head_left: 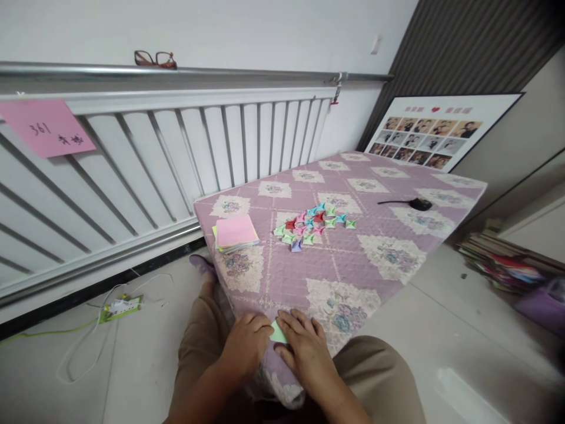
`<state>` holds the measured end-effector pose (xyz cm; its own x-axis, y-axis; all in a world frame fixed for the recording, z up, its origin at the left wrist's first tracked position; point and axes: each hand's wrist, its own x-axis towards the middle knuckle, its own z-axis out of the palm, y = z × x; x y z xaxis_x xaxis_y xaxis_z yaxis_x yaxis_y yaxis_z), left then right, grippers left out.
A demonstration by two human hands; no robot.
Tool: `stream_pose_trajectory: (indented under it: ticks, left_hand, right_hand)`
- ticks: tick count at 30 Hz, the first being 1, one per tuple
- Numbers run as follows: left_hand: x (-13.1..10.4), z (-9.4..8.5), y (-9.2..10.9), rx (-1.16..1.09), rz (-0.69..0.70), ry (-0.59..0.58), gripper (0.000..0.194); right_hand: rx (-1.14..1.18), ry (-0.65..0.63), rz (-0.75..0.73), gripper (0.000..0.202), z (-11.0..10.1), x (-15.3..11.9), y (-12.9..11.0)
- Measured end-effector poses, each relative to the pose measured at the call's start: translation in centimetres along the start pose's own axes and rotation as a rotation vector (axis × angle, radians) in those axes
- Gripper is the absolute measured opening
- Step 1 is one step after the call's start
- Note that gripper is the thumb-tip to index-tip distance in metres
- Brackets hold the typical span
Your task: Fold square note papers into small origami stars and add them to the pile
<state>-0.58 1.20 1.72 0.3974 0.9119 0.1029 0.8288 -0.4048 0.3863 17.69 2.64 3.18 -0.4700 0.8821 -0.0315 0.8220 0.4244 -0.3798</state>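
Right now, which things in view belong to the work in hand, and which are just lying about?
Work in hand, it seems:
- green paper, touched by left hand and right hand
- stacked coloured paper
- folded paper pieces

Apparently just lying about:
- glasses
- black object
- power strip
- photo board

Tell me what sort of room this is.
Probably a room in a home, though the view cannot settle it: a white radiator along the wall, a table under a floral quilted cloth, and a framed board of couple photos leaning beyond its far end.
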Motion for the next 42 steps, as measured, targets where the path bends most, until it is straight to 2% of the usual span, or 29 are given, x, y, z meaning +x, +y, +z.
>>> stream_pose_trajectory:
  ticks: [4, 7, 17, 25, 28, 31, 33, 35, 38, 42]
  left_hand:
    - [0.2, -0.9, 0.1, -0.005, -0.001, -0.070, 0.020]
    - [0.4, -1.0, -0.1, -0.021, 0.008, -0.068, 0.017]
    - [0.5, 0.5, -0.7, -0.033, 0.053, 0.090, 0.016]
    - [1.1, 0.3, 0.8, 0.081, 0.000, 0.169, 0.013]
    - [1.2, -0.2, 1.5, 0.054, -0.007, 0.253, 0.014]
    - [1.2, -0.3, 2.1, -0.088, -0.078, 0.406, 0.022]
    - [1.4, 0.0, 2.6, -0.209, -0.188, 0.501, 0.031]
    - [1.6, 0.4, 3.0, -0.324, -0.302, 0.541, 0.034]
    - [2.1, 1.3, 3.3, -0.461, -0.414, 0.498, 0.037]
    - [2.3, 1.9, 3.1, -0.542, -0.459, 0.386, 0.038]
  right_hand:
    - [0.048, -0.006, -0.002, 0.047, -0.5, 0.6, 0.4]
    - [0.078, 0.026, -0.001, 0.044, -0.4, 0.8, 0.7]
    - [0.031, 0.063, -0.012, 0.034, -0.6, 0.7, -0.1]
    - [-0.241, 0.058, 0.057, 0.022, -1.2, 1.9, -2.9]
    - [-0.307, 0.078, 0.050, 0.020, -2.0, 2.4, -3.4]
    - [-0.303, 0.143, 0.041, 0.017, -2.5, 2.6, -3.1]
    - [-0.261, 0.187, 0.042, 0.015, -2.5, 2.5, -2.7]
    - [-0.183, 0.225, 0.048, 0.014, -2.3, 2.4, -2.4]
    - [-0.007, 0.280, 0.071, 0.017, -1.4, 2.4, -2.0]
    - [0.219, 0.337, 0.098, 0.020, -0.1, 2.4, -1.6]
